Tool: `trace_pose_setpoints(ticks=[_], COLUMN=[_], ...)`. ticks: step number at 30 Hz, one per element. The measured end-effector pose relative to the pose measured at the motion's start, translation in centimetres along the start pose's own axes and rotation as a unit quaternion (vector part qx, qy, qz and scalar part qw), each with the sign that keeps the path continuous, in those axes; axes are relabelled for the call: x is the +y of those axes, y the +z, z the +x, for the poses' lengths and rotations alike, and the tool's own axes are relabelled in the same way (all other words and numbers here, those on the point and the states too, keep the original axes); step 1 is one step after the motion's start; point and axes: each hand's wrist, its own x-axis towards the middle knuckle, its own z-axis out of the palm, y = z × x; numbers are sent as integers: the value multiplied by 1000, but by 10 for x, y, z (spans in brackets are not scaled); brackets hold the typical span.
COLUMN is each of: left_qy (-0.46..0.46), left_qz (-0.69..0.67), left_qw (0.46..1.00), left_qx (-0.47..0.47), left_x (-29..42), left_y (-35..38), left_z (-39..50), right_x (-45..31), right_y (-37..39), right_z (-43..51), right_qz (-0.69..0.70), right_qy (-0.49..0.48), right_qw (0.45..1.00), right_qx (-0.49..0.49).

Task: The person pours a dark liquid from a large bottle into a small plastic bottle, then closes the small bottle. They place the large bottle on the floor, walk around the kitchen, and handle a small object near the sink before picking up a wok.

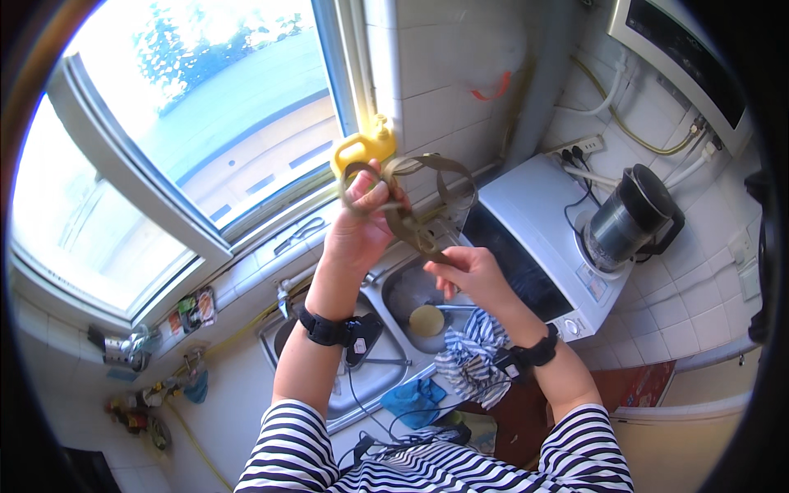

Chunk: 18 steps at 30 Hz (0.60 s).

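My left hand (pixel 370 215) is raised in front of the window corner, its fingers around a looped olive-brown strap (pixel 407 228). Slightly lower and to the right, my right hand (pixel 471 277) pinches the strap's lower end between thumb and fingers. One loop circles my left fingers, and another (pixel 459 163) arcs out to the right, partly blurred. Below the hands is a double-bowl metal sink (pixel 377 308). A round yellowish thing (pixel 426 320), perhaps a sponge, sits in its right bowl. A blue-and-white striped cloth (pixel 471 354) lies bunched at the sink's right edge.
A white microwave oven (pixel 530 203) stands on the right, with a dark electric kettle (pixel 622 222) on top. On the window ledge are a yellow jug (pixel 370 145) and scissors (pixel 300 235). A blue cloth (pixel 414 402) lies by the front edge. Cables run from my wrist devices.
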Motion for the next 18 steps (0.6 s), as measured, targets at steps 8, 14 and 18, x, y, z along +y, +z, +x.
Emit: trace_pose_setpoints(ticks=[8, 14, 18], left_qy=[-34, -39, -28], left_qz=[19, -98, -94], left_qw=[998, 992, 993], left_qx=[-53, -75, -73], left_x=[58, 82, 85], left_y=[-14, -15, -7], left_z=[-63, -83, -93], right_x=[3, -1, -8], right_y=[-7, -22, -26], right_z=[-49, -67, -80], right_qz=[-28, 148, 264], right_qy=[4, 35, 51], right_qw=[998, 987, 963], right_qx=[57, 57, -9])
